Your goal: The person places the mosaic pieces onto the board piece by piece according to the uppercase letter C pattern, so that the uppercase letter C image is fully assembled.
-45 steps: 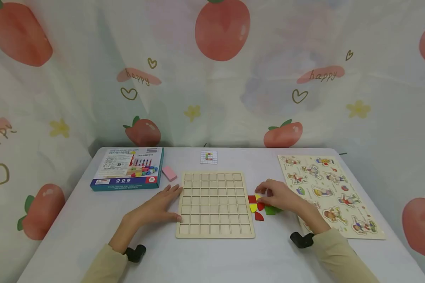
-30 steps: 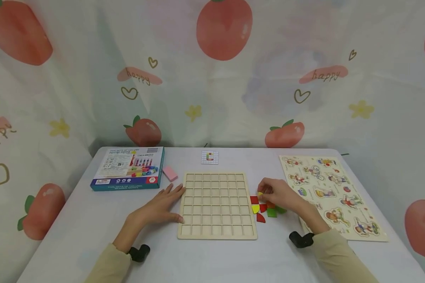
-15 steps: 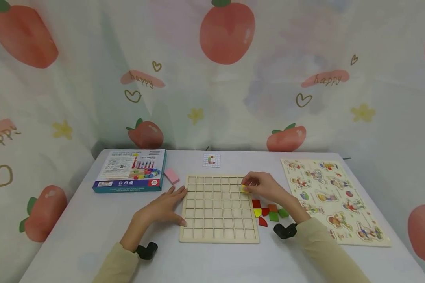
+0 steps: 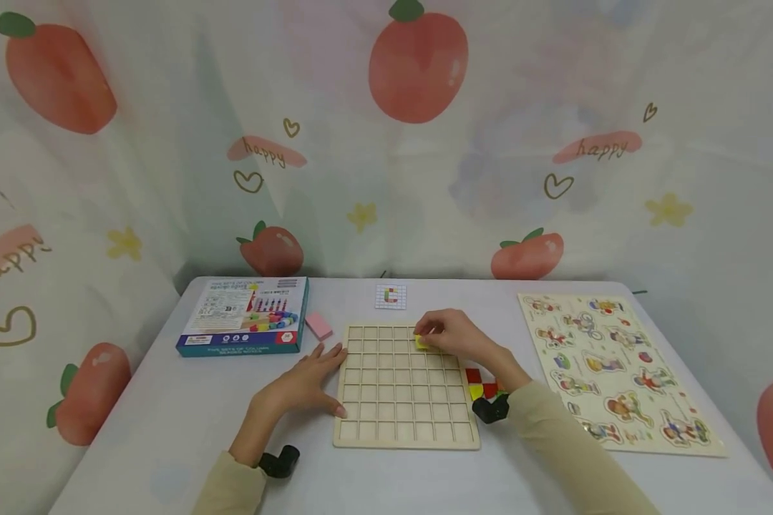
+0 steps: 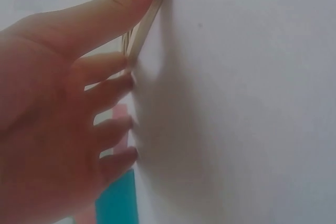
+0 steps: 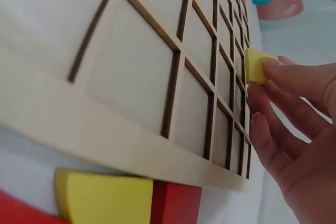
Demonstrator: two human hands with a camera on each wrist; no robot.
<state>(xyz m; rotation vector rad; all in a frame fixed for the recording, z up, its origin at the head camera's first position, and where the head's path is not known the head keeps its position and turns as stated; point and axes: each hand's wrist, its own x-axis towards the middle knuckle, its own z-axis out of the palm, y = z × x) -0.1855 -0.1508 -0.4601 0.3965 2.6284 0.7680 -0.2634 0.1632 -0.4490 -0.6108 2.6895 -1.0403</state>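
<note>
We noted wooden grid board [image 4: 404, 393], flat on table [image 4: 373, 486], square compartments [image 4: 386, 411] showing pale floors. Left hand [image 4: 303, 383], fingers spread, touched its left edge. Right hand [image 4: 454, 335] pinched yellow block [image 6: 257, 66] between thumb and fingers, over far compartments. Block lay at fingertips, flat face showing in wrist view; long axis we couldn't tell.

So the board [image 4: 404, 392] is pale bare wood, smooth and pretty matt, browner on the cut edges. Yellow piece [image 6: 255, 67] looks painted, smooth with maybe a faint sheen, and the red piece [image 6: 177, 204] has much the same finish. Box [image 4: 245, 315] seems to be smooth printed cardboard. Bench [image 4: 373, 483] is smooth matt white, backdrop [image 4: 425, 193] looks like creased printed cloth, sleeves [image 4: 567, 443] are matt cloth, wrist mounts [image 4: 280, 462] look like black plastic.
</note>
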